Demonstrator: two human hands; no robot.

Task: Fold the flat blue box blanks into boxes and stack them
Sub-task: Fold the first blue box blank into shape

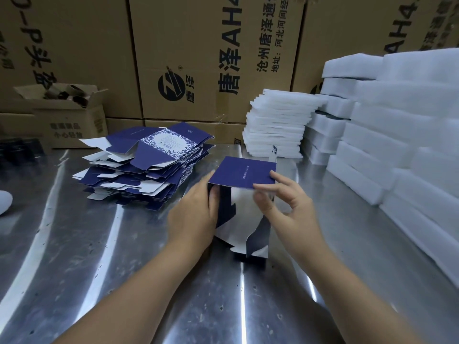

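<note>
My left hand grips the box by its side, my right hand pinches its top flap. Light, springy card, I'd say. I'd hold near creases.

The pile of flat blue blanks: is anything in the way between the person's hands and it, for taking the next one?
Nothing visible blocks it. Only bare steel table lies between the left hand and the pile of blanks. Both hands, though, hold the half-folded box, the right hand pinching its top flap.
</note>
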